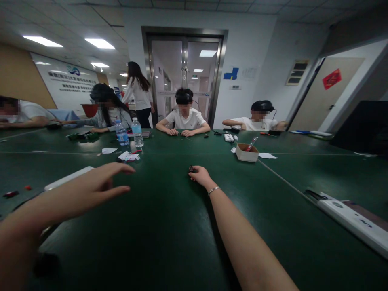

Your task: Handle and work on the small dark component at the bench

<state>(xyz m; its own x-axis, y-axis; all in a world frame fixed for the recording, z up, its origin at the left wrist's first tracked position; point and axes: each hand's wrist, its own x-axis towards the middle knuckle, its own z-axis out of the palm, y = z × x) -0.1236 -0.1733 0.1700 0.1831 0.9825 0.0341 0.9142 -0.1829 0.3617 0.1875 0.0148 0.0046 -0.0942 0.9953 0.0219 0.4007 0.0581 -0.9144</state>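
Note:
My right hand, with a silver bracelet at the wrist, is stretched out over the middle of the dark green table. Its fingertips are closed on a small dark object at the tabletop, too small to identify. My left hand hovers above the left side of the table, thumb and fingers apart, with nothing between them. Beneath and behind that hand lies a long white bar, partly covered by it.
Two plastic water bottles stand back left near paper scraps. Back right is a small open box with a red-and-clear item inside. A white power strip lies at right. Several people with headsets sit around the table.

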